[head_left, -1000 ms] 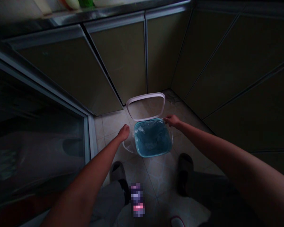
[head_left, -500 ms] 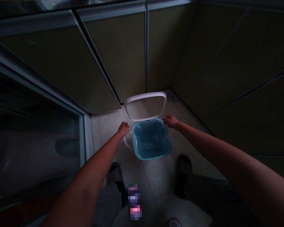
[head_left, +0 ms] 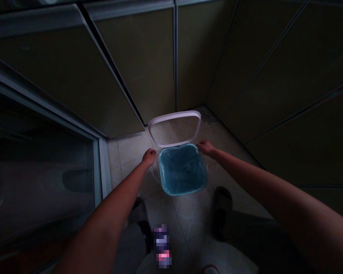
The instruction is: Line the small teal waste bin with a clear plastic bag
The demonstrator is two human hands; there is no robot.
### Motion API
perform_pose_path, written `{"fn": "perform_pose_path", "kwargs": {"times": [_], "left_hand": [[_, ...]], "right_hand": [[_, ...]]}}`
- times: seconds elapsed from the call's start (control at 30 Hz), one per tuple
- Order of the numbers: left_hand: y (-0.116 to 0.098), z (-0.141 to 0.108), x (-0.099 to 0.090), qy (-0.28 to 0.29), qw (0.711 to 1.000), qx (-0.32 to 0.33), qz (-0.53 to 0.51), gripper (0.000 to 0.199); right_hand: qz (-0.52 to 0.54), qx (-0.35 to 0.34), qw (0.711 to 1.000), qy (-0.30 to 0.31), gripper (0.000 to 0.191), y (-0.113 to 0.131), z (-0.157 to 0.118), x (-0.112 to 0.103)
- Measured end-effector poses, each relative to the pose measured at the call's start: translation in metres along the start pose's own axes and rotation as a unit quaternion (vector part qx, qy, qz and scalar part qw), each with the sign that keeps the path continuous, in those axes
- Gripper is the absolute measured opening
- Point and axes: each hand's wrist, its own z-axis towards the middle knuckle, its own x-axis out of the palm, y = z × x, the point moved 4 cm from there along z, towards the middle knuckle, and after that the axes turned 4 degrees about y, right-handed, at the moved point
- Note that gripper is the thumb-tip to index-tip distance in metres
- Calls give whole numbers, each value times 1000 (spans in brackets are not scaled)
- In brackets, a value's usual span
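Note:
A teal bin (head_left: 183,171) stands on the tiled floor, lined with a clear plastic bag (head_left: 155,167) whose edge hangs outside the rim. Behind its far edge a white ring frame (head_left: 198,125) is tilted up. My left hand (head_left: 149,156) is closed at the bin's left side, pinching the edge of the bag. At the far right corner of the bin, my right hand (head_left: 206,147) has its fingers closed on the bag too. The bag is thin and hard to see between the fingers.
Cabinet doors (head_left: 143,61) rise behind the bin and along the right. A framed glass panel (head_left: 40,167) is on the left. Two dark slippers (head_left: 223,205) flank the bin's near side. A blurred-out patch (head_left: 162,245) lies near the bottom.
The bag's loose edge on the left has shifted and hangs closer to the bin. Both hands have barely moved and stay closed. The view has shifted slightly.

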Motion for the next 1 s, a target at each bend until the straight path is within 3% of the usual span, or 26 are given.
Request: {"fn": "perform_pose_path", "kwargs": {"times": [0.13, 0.2, 0.37, 0.5, 0.63, 0.8, 1.0], "left_hand": [[-14, -4, -21, -65, 997, 32, -23, 23], [-26, -8, -36, -90, 993, 50, -60, 27], [-59, -28, -68, -47, 972, 45, -226, 41], [-82, -56, -87, -20, 966, 70, -249, 47], [-92, -83, -93, 16, 960, 40, -276, 49], [-98, -103, -92, 35, 929, -39, -366, 47], [-120, -103, -91, 52, 917, -54, -392, 46]], "right_hand": [[-36, -3, 995, -93, 25, 10, -4, -27], [-12, -20, 994, -103, 25, 20, -10, -43], [116, -91, 989, -29, 32, 56, -45, -76], [150, -133, 980, 3, 33, 82, -77, -88], [131, -136, 982, 0, 30, 90, -100, -88], [96, -133, 987, -5, 28, 85, -113, -90], [131, -109, 984, -54, 58, 91, -103, -98]]}}
